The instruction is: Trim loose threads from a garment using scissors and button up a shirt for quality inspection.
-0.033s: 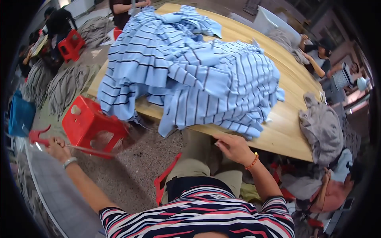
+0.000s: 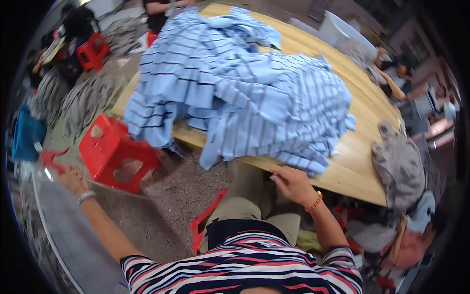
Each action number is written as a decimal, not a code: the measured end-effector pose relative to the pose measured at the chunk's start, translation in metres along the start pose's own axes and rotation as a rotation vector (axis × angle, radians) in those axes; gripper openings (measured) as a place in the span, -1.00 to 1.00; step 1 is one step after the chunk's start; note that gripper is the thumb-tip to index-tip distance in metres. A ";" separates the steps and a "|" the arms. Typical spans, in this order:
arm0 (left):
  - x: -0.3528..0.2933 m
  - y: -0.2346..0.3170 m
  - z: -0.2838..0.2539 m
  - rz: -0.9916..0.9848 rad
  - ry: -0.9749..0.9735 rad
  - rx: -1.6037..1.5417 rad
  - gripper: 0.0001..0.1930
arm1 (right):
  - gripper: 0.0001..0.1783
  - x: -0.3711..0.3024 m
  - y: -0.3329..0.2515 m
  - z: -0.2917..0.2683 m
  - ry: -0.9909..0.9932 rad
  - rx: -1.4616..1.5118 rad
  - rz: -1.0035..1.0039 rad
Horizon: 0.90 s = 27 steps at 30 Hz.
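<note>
A big heap of light-blue striped cloth (image 2: 245,83) lies on a long wooden table (image 2: 357,166) and hangs over its near edge. My right hand (image 2: 293,184), with an orange band at the wrist, rests at that edge just below the hanging hem, fingers spread and holding nothing. My left hand (image 2: 73,179), wearing a pale bracelet, is stretched far to the left. It is closed on the top corner of a large grey sheet (image 2: 63,235) standing beside me. I sit in a striped top on a red stool (image 2: 205,220).
A red plastic stool (image 2: 115,152) stands on the speckled floor between my left hand and the table. Grey cloth piles (image 2: 399,166) lie at the table's right end and on the floor at left. Other people sit at the far right and the back left.
</note>
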<state>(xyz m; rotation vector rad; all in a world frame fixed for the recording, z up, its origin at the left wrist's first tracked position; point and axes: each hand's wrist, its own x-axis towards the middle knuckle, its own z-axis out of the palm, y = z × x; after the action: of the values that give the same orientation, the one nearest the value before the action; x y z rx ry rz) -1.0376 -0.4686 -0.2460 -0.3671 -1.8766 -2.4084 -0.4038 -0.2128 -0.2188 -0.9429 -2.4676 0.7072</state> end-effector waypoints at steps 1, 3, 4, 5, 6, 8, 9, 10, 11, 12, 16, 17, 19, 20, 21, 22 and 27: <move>0.020 -0.028 -0.034 -0.194 -0.087 -0.222 -0.87 | -0.77 0.002 0.001 -0.002 -0.001 0.015 0.020; 0.009 -0.053 -0.017 -0.380 -0.072 -0.128 -0.91 | -0.76 0.002 0.012 -0.001 0.096 0.016 0.058; 0.005 -0.068 -0.016 -0.295 -0.045 0.110 -0.92 | -0.77 0.002 0.018 -0.001 0.113 0.013 0.043; 0.008 -0.085 -0.024 -0.301 -0.022 0.312 -0.75 | -0.80 -0.001 0.028 0.002 0.140 0.056 0.087; 0.005 -0.100 -0.027 -0.313 -0.028 0.403 -0.74 | -0.83 0.004 0.032 0.001 0.137 -0.043 0.009; -0.002 -0.113 -0.019 -0.371 -0.024 0.619 -0.67 | -0.85 0.008 0.042 0.006 0.128 0.003 -0.001; -0.003 -0.112 -0.025 -0.373 0.012 0.630 -0.67 | -0.87 0.012 0.040 0.005 0.106 -0.008 0.048; -0.003 -0.111 -0.030 -0.409 0.027 0.726 -0.63 | -0.88 0.015 0.042 0.005 0.087 -0.024 0.102; 0.002 -0.114 -0.032 -0.451 0.028 0.817 -0.59 | -0.88 0.014 0.052 0.009 0.073 -0.023 0.095; 0.014 -0.126 -0.049 -0.454 0.045 0.827 -0.59 | -0.89 0.014 0.065 0.016 0.078 0.012 0.121; 0.046 -0.163 -0.077 -0.352 -0.050 1.275 -0.54 | -0.86 0.018 0.073 0.025 0.135 0.035 0.165; 0.047 -0.165 -0.071 -0.409 -0.099 1.315 -0.53 | -0.86 0.019 0.071 0.024 0.125 0.038 0.199; 0.040 -0.158 -0.038 -0.351 -0.101 1.375 -0.53 | -0.86 0.019 0.068 0.022 0.159 0.008 0.230; 0.038 -0.152 -0.028 -0.284 -0.089 1.447 -0.53 | -0.87 0.018 0.067 0.023 0.189 -0.003 0.257; 0.039 -0.151 -0.024 -0.284 -0.094 1.446 -0.53 | -0.87 0.017 0.068 0.023 0.190 -0.005 0.261; 0.041 -0.152 -0.020 -0.273 -0.053 1.441 -0.56 | -0.85 0.016 0.070 0.024 0.185 -0.044 0.238; 0.055 -0.160 0.003 -0.306 -0.050 1.444 -0.63 | -0.79 0.014 0.074 0.025 0.176 -0.134 0.147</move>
<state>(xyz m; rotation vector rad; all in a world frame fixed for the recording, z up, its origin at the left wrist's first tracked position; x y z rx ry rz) -1.1222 -0.4198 -0.3844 0.0025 -3.1299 -0.5711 -0.3904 -0.1628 -0.2793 -1.1927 -2.3319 0.4855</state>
